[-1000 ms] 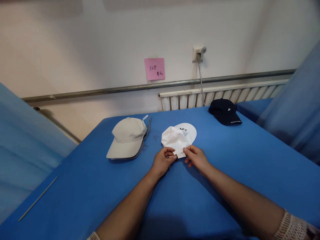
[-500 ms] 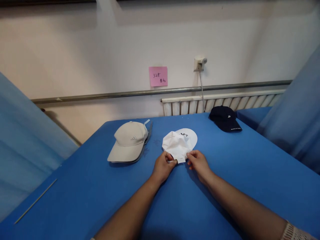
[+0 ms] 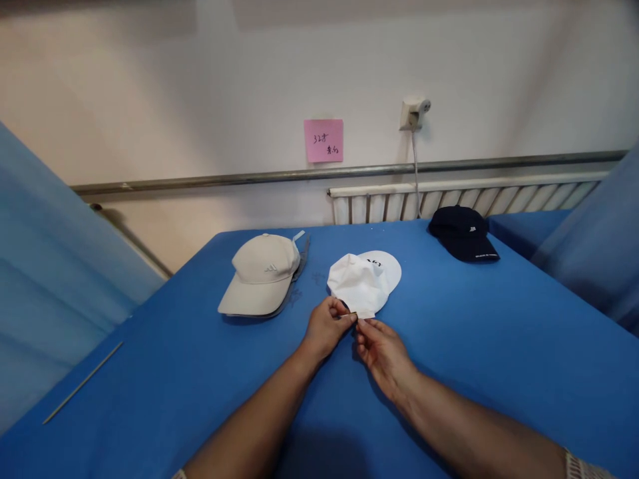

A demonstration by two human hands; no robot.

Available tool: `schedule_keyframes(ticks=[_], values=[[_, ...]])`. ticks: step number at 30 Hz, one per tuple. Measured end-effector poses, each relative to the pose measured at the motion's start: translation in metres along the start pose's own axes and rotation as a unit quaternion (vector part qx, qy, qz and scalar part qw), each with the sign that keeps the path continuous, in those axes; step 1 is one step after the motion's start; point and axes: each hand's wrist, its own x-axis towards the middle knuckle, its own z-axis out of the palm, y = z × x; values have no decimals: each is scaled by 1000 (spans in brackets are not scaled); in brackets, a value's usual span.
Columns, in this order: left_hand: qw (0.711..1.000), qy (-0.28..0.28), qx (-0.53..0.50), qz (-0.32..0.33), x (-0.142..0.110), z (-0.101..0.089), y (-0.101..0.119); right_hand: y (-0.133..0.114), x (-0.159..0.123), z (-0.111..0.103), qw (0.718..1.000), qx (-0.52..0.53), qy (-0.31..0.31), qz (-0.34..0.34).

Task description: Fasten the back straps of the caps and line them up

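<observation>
Well to the left of the left hand [image 3: 327, 326], one thin, pale, straight rod [image 3: 82, 383] lies slantwise on the flat blue table surface [image 3: 200, 392]. Nearer that hand, and farther away from the person, sits one beige fabric baseball cap [image 3: 259, 273] with a slanted-bar emblem; at least one grey cap [image 3: 303, 258] shows beneath it. Beyond the left hand, one square pink paper note [image 3: 323, 141] on the wall bears handwriting beginning "32"; the rest is unclear. The left hand is curled, thumb and forefinger pinching the back strap of the one white fabric baseball cap [image 3: 355, 283], which lies on the table just beyond both hands. Its long axis runs away and somewhat rightward, brim pointing away, strap toward the person; its black lettering is partly hidden. The right hand [image 3: 384, 356], fingertips drawn together, pinches the same strap. Farther right and beyond is one navy baseball cap [image 3: 462, 233], its white brim lettering too small to read.
</observation>
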Motion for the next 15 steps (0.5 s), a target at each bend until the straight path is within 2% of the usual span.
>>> schedule_keyframes(ticks=[5, 15], values=[[999, -17, 27, 8, -2, 4, 4, -6, 5, -5, 1000, 6, -7, 18], [998, -34, 58, 18, -7, 6, 9, -10, 6, -4, 1000, 9, 2, 11]])
